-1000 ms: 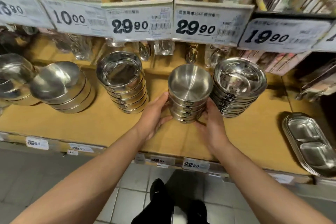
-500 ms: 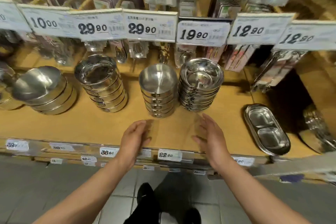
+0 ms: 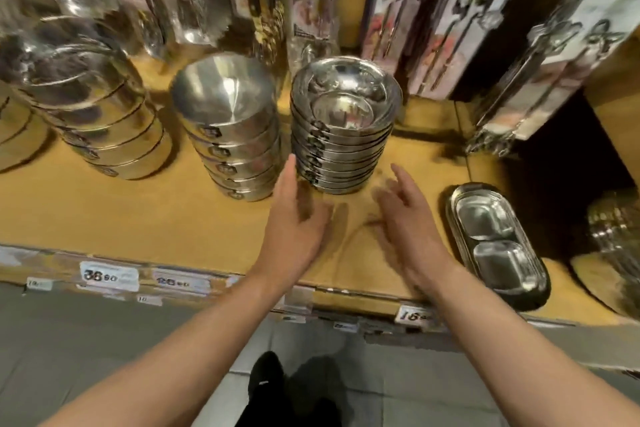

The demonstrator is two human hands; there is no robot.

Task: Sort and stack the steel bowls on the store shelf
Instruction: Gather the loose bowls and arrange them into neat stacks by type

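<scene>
**Both hands open, closing on the stack of shallow bowls**

Both hands are empty and blurred with motion. The left hand [image 3: 294, 218] has its fingers straight and together, its fingertips [image 3: 290, 163] just at the lower left side of the stack of shallow rimmed bowls [image 3: 344, 125]; whether they touch the steel I cannot tell. The right hand [image 3: 408, 222] is spread wide, its fingers lying near the stack's right side but apart from it.

Judging from this, the step in hand is a two-handed reach to take or square up that stack. The next move calls for both palms to press its sides evenly, since polished steel is slippery and the nested rims could slide.

These bowls are mirror-bright, wide-lipped and flat-bottomed, each with a small dark sticker. Just left of the left fingertips stands a stack of deeper straight-walled bowls [image 3: 232, 135] in brushed steel, touching or nearly touching its neighbour. Right of the right hand lies an oval two-compartment steel dish [image 3: 495, 246] on the tan shelf board [image 3: 138, 218].
</scene>
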